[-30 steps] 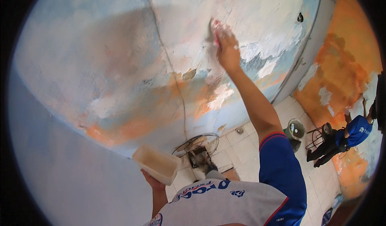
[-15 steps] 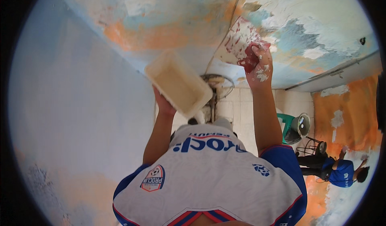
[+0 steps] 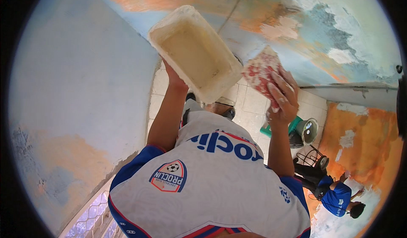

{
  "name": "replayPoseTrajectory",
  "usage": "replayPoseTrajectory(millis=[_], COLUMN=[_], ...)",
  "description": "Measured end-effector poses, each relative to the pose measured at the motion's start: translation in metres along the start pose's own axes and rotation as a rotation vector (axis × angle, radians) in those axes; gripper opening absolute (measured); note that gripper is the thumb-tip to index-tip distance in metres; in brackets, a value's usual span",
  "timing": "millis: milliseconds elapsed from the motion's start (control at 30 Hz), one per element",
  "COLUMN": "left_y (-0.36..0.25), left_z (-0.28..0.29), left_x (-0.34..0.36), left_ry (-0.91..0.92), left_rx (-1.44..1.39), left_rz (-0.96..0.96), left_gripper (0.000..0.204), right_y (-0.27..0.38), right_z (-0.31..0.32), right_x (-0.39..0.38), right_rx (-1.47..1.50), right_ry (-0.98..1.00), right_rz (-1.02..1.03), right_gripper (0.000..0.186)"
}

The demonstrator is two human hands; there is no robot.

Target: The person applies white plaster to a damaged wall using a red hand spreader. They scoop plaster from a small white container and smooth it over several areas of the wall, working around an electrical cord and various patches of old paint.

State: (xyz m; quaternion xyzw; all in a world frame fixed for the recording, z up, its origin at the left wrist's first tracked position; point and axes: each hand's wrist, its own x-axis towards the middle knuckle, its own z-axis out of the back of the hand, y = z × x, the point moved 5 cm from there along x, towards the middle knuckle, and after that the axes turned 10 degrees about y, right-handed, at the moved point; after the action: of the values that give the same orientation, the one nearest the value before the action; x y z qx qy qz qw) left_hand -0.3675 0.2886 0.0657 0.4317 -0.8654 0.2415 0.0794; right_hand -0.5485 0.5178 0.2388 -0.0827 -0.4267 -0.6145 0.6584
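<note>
My left hand (image 3: 174,75) grips a pale rectangular plastic tub (image 3: 231,79) by its near left side. The tub is tilted so its inside shows, smeared with a thin cream-coloured residue. In my right hand (image 3: 285,96) is a flat, broad putty scraper (image 3: 262,70), its red face blotched with white filler. My fingers lie across that face, with white filler on them. The scraper's tip is close to the tub's right rim. I cannot tell whether the two touch.
A patchy wall (image 3: 292,28) of orange, blue-green and white stands ahead, a pale blue wall (image 3: 85,81) to the left. Pale floor tiles (image 3: 252,100) lie below. At the right are a green stool (image 3: 266,130), a bucket (image 3: 309,130) and a person in blue (image 3: 337,197) at an orange wall.
My right hand has brought the scraper down from the wall toward the tub. My left hand has raised the tub closer, and my view has turned somewhat.
</note>
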Motion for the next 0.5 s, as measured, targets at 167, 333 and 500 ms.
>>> replayPoseTrajectory(millis=[167,333,500], left_y=[0.062,0.107,0.099], left_z=[-0.029,-0.048,-0.058], left_x=[-0.007,-0.008,-0.013], left_ry=[-0.034,-0.072,-0.128], left_rx=[0.001,0.025,0.102], left_rz=[0.06,0.086,0.071], left_gripper=[0.079,0.081,0.083], right_y=[-0.023,-0.007,0.011], right_z=[0.066,0.071,0.075], right_x=[-0.04,-0.068,-0.104], right_rx=[0.023,0.017,0.065], right_ry=[-0.074,0.213,0.227], right_rz=[-0.035,0.094,0.094], right_gripper=[0.035,0.026,0.028])
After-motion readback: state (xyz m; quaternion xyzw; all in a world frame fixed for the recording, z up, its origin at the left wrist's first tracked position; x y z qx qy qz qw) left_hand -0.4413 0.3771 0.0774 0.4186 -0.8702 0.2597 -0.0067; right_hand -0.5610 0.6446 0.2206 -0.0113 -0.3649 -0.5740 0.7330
